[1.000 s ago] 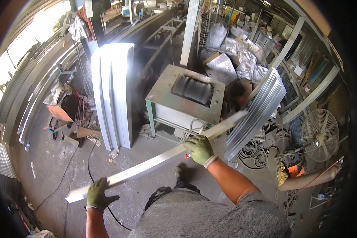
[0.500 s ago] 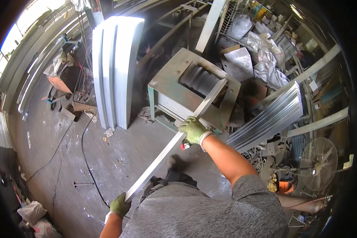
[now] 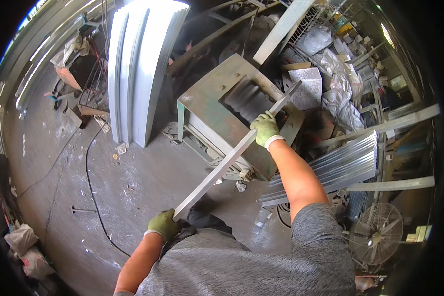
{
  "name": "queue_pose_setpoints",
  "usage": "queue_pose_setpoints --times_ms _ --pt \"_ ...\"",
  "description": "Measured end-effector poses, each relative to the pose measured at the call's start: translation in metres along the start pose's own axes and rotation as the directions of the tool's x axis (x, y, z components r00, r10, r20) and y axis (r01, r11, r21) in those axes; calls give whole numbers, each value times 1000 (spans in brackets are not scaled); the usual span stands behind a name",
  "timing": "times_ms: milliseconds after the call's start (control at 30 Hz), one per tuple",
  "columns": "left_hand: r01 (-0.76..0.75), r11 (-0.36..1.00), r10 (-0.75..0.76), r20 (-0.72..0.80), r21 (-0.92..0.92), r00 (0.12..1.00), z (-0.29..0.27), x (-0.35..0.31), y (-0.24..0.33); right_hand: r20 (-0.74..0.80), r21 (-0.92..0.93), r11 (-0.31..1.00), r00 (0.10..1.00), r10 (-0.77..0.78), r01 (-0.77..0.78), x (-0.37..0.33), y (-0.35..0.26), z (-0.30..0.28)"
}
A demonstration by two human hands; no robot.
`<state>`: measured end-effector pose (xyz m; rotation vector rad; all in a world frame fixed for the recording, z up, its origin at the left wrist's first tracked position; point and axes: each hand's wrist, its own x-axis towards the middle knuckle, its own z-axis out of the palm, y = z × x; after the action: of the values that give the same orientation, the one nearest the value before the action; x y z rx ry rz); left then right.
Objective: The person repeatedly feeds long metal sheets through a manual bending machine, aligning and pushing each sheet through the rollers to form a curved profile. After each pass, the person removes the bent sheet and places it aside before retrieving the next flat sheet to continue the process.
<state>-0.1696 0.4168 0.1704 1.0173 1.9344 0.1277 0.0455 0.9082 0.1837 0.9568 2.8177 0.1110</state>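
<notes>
A long straight silvery metal bar (image 3: pixel 214 175) runs slantwise in front of me, from near my waist up over a metal machine housing (image 3: pixel 200 103). My left hand (image 3: pixel 163 224), in a green glove, is closed round its near end. Farther along, my right hand (image 3: pixel 266 129), gloved the same way, grips the bar over the front edge of the housing's opening. A dark ridged roller (image 3: pixel 249 101) shows in that opening. The bar's far end passes across the opening's right part; whether it touches the roller I cannot tell.
Tall bright metal profiles (image 3: pixel 140 69) stand left of the machine. More silvery profiles (image 3: pixel 330 165) lie at the right, near a round fan (image 3: pixel 378 234). A black cable (image 3: pixel 91 185) crosses the floor. Silvery sacks (image 3: pixel 335 74) and cartons heap up at the far right.
Both hands and the bar have moved forward, away from my body, and the bar's far end reaches farther across the machine. The view has shifted, with the machine sitting slightly more to the left.
</notes>
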Motion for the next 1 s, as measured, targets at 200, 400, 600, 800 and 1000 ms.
queue_pose_setpoints --times_ms 200,400,600,800,1000 --pt "-49 994 42 -78 -94 996 3 -16 -9 -127 153 984 989 -69 88 -9 -4 7" --pt "-6 999 5 -21 -53 1000 9 -42 -43 -168 199 975 983 -70 103 -26 -44 11" --pt "-93 986 80 -94 -139 992 24 -73 -97 -277 228 957 954 -115 181 -47 -102 16" --pt "-3 987 5 8 -159 1000 34 -100 -143 -237 256 953 966 -102 163 -72 -159 12" --pt "15 996 -18 -24 -93 1000 52 -129 -198 -237 287 940 964 -118 186 -95 -217 15"
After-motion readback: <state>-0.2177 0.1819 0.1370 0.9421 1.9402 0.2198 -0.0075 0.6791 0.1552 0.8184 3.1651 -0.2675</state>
